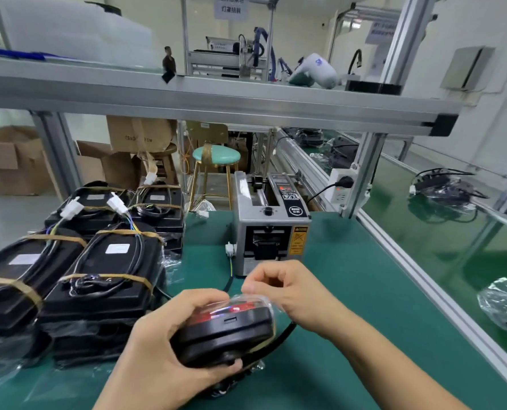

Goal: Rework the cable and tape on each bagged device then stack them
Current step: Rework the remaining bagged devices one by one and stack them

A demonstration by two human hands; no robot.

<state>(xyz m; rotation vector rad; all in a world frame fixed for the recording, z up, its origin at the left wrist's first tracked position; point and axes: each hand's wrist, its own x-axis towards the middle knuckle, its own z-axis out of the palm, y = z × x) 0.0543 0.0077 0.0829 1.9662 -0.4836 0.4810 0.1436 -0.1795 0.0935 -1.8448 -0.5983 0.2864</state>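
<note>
the bagged device lies tilted above the green surface, long axis running left-right. left hand grips its near end; right hand pinches the clear bag at the far edge.

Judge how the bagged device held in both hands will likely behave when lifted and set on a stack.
The device looks rigid: its black shell keeps shape in the left hand. Its clear bag, pinched by the right hand, is glossy, so it may slip. The cable trails loose and will probably flop or snag.
</note>
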